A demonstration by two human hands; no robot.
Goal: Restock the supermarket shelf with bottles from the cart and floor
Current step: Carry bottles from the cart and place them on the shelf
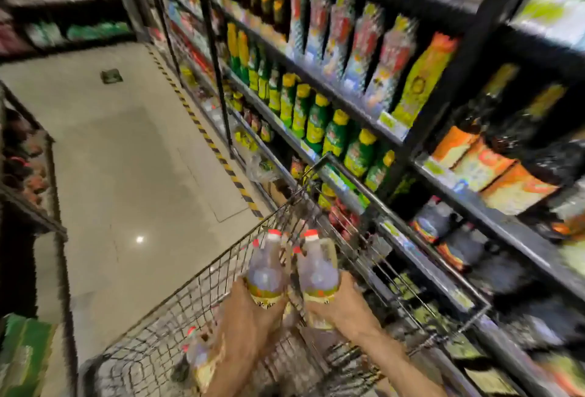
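Observation:
My left hand (250, 311) grips a clear bottle with a red cap and yellow label (265, 270), held upright above the wire cart (177, 311). Beside it my right hand (342, 305) grips a second bottle of the same kind (318, 270). The two bottles are close together, almost touching. Another red-capped bottle (198, 352) lies lower in the cart, partly hidden by my left forearm. The shelf (348, 197) runs along the right, stocked with green bottles with yellow caps (316, 121). The picture is blurred.
The cart stands against the shelf's lower levels. Tall boxed goods (364, 45) fill the upper shelf, orange cartons (484, 162) sit further right. The tiled aisle floor (126, 159) stretches ahead on the left, edged by yellow-black tape (202, 131). A dark rack (28, 175) and green packs (22, 355) stand at left.

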